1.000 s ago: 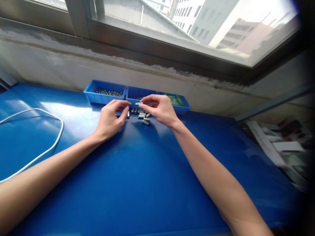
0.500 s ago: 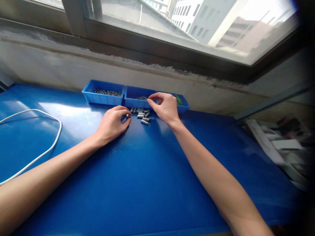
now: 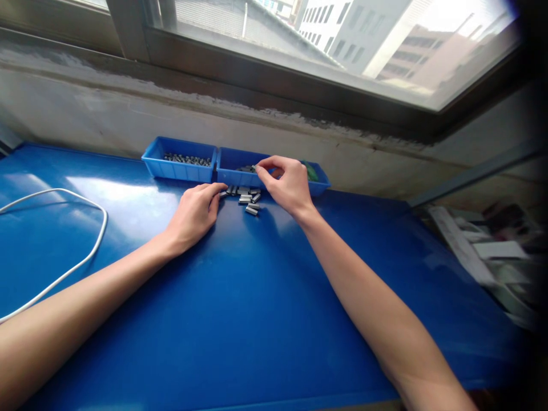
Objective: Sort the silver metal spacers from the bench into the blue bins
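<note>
My left hand rests low over the table, index finger stretched out and thumb apart from it. Its fingertip touches or lies just over a small silvery metal piece at the left end of a loose group. Several similar short metal pieces lie there on the blue tabletop. Above the front rim of the middle blue bin, my right hand pinches a small metal piece, mostly hidden by the fingers. More grey pieces lie inside that bin.
The left blue bin holds many small metal parts. Green material shows in the right bin. A white cable loops across the table's left side. Behind are a wall and window; papers or boxes sit at right.
My right hand moved right and up from the loose pieces to the middle bin. My left hand closed around a piece, then its fingers spread, with the piece now at the group's left end.
</note>
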Demonstrator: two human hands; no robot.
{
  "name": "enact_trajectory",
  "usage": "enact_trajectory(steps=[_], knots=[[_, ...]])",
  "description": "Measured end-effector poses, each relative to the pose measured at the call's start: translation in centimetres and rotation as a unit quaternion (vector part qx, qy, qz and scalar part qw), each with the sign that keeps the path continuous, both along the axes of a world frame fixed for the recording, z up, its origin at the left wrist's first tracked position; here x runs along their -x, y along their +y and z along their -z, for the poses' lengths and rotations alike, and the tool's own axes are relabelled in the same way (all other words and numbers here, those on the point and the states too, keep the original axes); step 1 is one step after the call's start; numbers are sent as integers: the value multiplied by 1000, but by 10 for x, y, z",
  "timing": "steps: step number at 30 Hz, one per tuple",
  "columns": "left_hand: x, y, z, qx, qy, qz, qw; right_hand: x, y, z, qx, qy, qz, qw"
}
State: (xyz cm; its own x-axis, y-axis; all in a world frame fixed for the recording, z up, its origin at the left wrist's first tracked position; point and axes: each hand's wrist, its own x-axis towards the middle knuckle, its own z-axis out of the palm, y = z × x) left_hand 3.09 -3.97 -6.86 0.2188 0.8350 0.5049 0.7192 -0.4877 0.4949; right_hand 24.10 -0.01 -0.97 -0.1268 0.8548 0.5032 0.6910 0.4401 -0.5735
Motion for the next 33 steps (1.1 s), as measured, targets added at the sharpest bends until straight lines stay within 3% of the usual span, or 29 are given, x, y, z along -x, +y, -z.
enact_trajectory(steps=[8,16,19,23,28,33], knots=[[-3,-2,-4,6,-41,2,999,1,-1,0,15,-13,-17,1000],[0,-1,-3,20,-5,17,1000,2,-2,1,5,-6,-43,999],[0,0,-3,11,-41,7,999,3,-3,1,11,-5,-66,998],[0,1,-6,37,-158,-3,987,3,-3,1,28,0,-103,994],[2,3,-8,96,-285,31,953,3,-3,4,99,-1,-138,986],[2,2,-9,80,-328,70,939,8,-8,7,233,63,-234,942]])
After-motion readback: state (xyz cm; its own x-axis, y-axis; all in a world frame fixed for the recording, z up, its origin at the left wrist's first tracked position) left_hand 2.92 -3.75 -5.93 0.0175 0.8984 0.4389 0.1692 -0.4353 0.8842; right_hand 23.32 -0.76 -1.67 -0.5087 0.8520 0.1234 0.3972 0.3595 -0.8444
